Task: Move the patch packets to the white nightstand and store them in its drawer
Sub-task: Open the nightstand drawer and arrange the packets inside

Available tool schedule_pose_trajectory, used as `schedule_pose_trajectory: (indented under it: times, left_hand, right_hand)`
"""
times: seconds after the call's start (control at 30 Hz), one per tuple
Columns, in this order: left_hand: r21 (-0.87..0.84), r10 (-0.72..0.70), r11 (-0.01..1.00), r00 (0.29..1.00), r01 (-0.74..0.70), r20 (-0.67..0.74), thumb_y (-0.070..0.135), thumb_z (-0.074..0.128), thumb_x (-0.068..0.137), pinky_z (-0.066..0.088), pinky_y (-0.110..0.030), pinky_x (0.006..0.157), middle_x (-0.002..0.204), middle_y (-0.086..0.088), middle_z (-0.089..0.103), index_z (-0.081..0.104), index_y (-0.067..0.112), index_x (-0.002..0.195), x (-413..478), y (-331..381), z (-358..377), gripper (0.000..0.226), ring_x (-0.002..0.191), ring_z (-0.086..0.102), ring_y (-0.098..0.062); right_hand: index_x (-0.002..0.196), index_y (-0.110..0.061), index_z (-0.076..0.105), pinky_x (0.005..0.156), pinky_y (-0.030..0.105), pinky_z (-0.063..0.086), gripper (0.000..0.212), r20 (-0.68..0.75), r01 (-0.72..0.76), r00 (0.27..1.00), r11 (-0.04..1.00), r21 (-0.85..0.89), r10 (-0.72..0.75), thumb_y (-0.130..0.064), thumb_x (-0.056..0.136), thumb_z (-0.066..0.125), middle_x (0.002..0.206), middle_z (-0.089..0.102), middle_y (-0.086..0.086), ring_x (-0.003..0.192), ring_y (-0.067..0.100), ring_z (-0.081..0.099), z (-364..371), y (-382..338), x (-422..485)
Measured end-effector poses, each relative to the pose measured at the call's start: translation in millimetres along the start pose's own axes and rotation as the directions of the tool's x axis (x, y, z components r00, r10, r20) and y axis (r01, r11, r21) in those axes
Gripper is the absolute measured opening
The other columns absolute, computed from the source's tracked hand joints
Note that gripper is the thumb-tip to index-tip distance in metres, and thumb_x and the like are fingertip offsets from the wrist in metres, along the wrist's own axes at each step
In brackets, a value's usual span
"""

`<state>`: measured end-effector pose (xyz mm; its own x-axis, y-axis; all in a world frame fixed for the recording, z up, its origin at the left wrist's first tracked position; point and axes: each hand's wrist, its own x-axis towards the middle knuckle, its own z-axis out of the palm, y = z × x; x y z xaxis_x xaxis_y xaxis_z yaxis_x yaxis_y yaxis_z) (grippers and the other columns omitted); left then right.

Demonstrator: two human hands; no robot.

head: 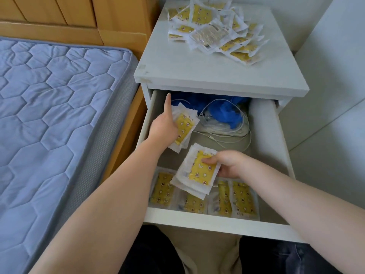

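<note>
In the middle of the frame, the left hand (166, 125) grips a small stack of packets (184, 128) inside the open drawer (217, 222). Lower, the right hand (227, 165) pinches a second stack (199, 171). A pile of packets (215, 30) lies on the nightstand (207, 76), upper middle.

Both arms are bare. The left forearm (110, 194) and the right forearm (296, 196) are uncovered along all of their visible length, broad near the camera and narrowing toward the wrists. The left hand (165, 129) and the right hand (227, 165) are bare too, with slim fingers (168, 101). At the lower edge of the view the legs wear dark trousers: the left leg (150, 252) reads near black, the right leg (286, 258) dark blue with a faint denim-like mottling.
</note>
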<state>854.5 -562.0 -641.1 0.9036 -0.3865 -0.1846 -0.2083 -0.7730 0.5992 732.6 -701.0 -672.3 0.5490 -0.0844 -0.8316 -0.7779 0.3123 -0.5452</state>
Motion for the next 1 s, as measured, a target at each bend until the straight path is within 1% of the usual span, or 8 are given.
schedule_pose_trajectory:
  times: [0.23,0.33,0.47,0.53,0.67,0.77,0.9,1.0]
  left_hand:
    - [-0.004,0.005,1.000,1.000,-0.005,-0.002,0.001,0.053,0.091,0.058,-0.042,0.060,0.079,-0.007,0.062,-0.015,0.032,0.150,4.2,-2.0,0.5,0.096,0.071,0.067,-0.024]
    - [-0.022,-0.004,1.000,1.000,0.004,-0.004,0.001,0.054,0.091,0.058,-0.042,0.060,0.079,-0.007,0.061,-0.015,0.032,0.150,4.4,-1.6,-1.1,0.096,0.072,0.066,-0.025]
    - [-0.031,-0.001,1.000,1.000,0.000,-0.016,0.000,0.054,0.090,0.057,-0.040,0.059,0.077,-0.006,0.060,-0.014,0.031,0.151,6.1,-3.0,-1.1,0.096,0.069,0.065,-0.023]
    - [-0.032,0.000,0.999,1.000,-0.001,-0.024,0.000,0.054,0.090,0.057,-0.039,0.058,0.076,-0.006,0.059,-0.015,0.030,0.151,7.4,-4.1,-0.8,0.096,0.066,0.063,-0.021]
    - [-0.081,-0.011,0.997,1.000,0.010,-0.011,0.001,0.055,0.090,0.058,-0.040,0.061,0.080,-0.002,0.058,-0.008,0.032,0.151,9.1,-5.4,1.5,0.093,0.072,0.065,-0.021]
    - [-0.195,-0.028,0.980,0.999,0.034,0.034,0.005,0.058,0.091,0.057,-0.031,0.059,0.100,0.006,0.054,0.013,0.028,0.149,13.3,-6.4,1.5,0.078,0.076,0.060,-0.014]
    - [-0.280,0.057,0.960,0.972,0.010,0.229,0.012,0.064,0.089,0.054,-0.026,0.068,0.114,0.002,0.054,0.036,0.018,0.136,12.6,-5.0,1.8,0.055,0.097,0.058,-0.017]
    - [-0.347,0.156,0.937,0.918,-0.021,0.364,0.012,0.066,0.087,0.052,-0.022,0.069,0.110,0.003,0.061,0.046,0.017,0.130,8.0,-3.0,2.4,0.048,0.098,0.062,-0.014]
  right_hand:
    - [0.124,-0.002,0.051,0.076,0.030,0.050,0.047,-0.037,0.092,0.992,0.888,-0.450,-0.122,-0.013,0.083,0.072,0.113,0.059,0.011,0.100,0.026,0.059,79.5,21.9,29.8]
    - [0.114,-0.003,0.053,0.052,0.024,0.044,0.035,0.056,0.202,0.968,0.629,-0.751,-0.245,-0.017,0.084,0.066,0.094,0.060,0.014,0.074,0.024,0.057,89.7,27.6,37.2]
    - [0.119,-0.007,0.052,0.066,0.030,0.039,0.039,0.204,0.264,0.891,0.096,-0.960,-0.405,-0.030,0.089,0.059,0.113,0.056,0.014,0.090,0.027,0.054,91.5,30.3,34.4]
    - [0.120,-0.007,0.054,0.069,0.032,0.041,0.046,0.247,0.253,0.875,-0.041,-0.967,-0.417,-0.041,0.090,0.057,0.115,0.052,0.013,0.098,0.030,0.055,87.9,28.9,31.5]
    - [0.109,-0.007,0.063,0.074,0.032,0.050,0.042,0.118,0.130,0.932,0.014,-0.991,-0.344,-0.044,0.089,0.057,0.102,0.063,0.010,0.091,0.027,0.062,64.7,3.6,11.5]
    - [0.100,-0.009,0.066,0.070,0.031,0.051,0.033,-0.018,0.077,0.866,0.169,-0.983,-0.500,-0.039,0.090,0.058,0.091,0.066,0.006,0.084,0.024,0.065,25.2,-23.4,-10.6]
    - [0.135,-0.016,0.047,0.099,0.029,0.038,0.051,-0.119,0.358,0.653,0.443,-0.822,-0.748,-0.034,0.090,0.061,0.136,0.050,0.002,0.122,0.018,0.049,-12.2,-38.2,-24.3]
    - [0.142,-0.016,0.040,0.102,0.026,0.031,0.061,-0.069,0.451,0.657,0.466,-0.761,-0.750,-0.024,0.087,0.066,0.143,0.045,-0.001,0.130,0.016,0.042,-12.3,-40.2,-24.5]
